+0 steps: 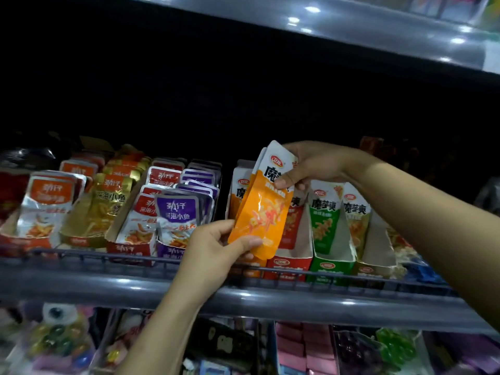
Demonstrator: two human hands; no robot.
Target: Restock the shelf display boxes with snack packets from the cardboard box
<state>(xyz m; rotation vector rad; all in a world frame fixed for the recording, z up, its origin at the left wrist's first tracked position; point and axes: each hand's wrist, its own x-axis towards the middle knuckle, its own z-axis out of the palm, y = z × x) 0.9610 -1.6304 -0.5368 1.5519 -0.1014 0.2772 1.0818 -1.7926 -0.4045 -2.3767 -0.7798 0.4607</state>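
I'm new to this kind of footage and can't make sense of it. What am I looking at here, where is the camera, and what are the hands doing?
There is no machine here: a person wears a wide-angle camera on the head, so you see their own two bare hands from above. They face a shop shelf with a wire front rail. On it stand open display boxes of snack packets: purple packets and orange-and-silver ones to the left, a green display box and a red display box to the right. Both hands hold a small stack of orange packets: the left hand pinches the bottom, the right hand grips the top. The stack is over the orange display box, not yet set down. The cardboard supply box is out of view.
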